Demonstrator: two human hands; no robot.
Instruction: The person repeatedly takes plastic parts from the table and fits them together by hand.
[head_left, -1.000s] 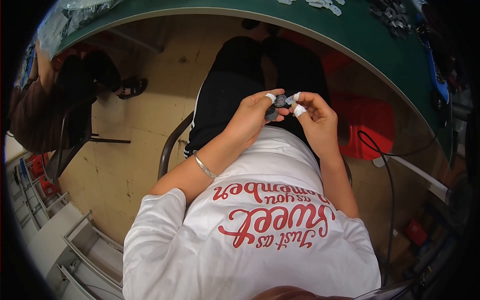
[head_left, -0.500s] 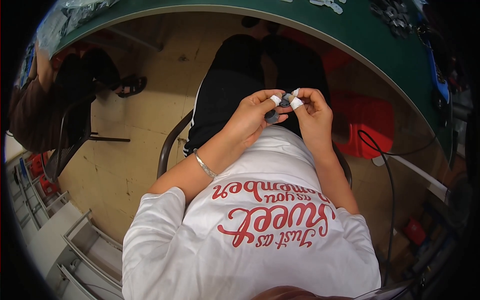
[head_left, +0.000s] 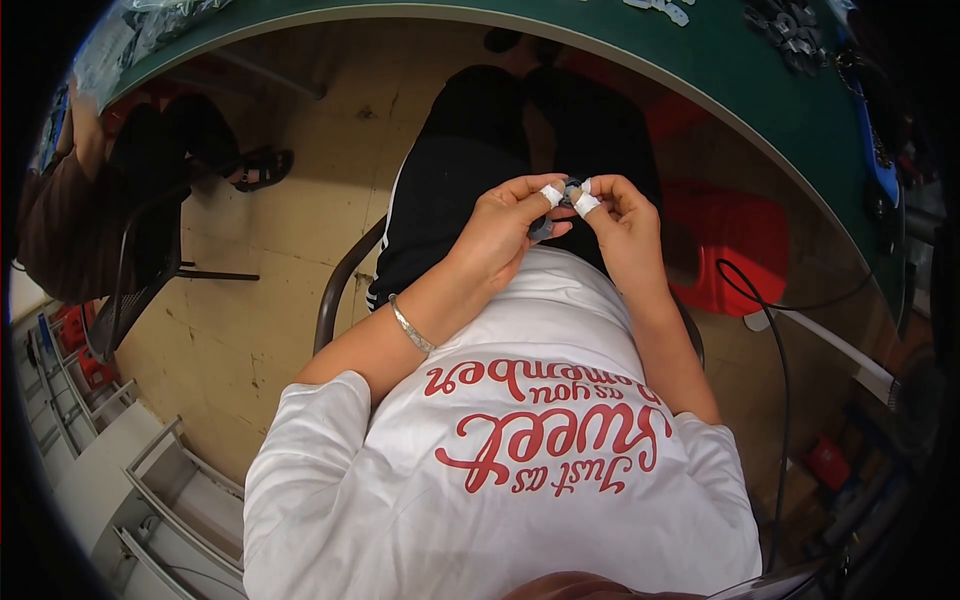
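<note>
Above my lap, both hands come together round a small dark grey part; its kind is too small to tell. My left hand pinches it from the left, between thumb and forefinger. A second grey piece, rounded, is tucked under that hand's curled lower fingers. From the other side my right hand grips the same small part with thumb and fingertips. White tape wraps the thumb tips and a right fingertip. The fingertips partly hide the part.
A green table curves ahead, with a pile of grey parts, white pieces and plastic bags. A red stool and black cable are at right. Another person sits at left.
My right hand has shifted slightly left, its thumb closer to the left thumb. The small part has turned between the fingertips, and the second grey piece is more covered.
</note>
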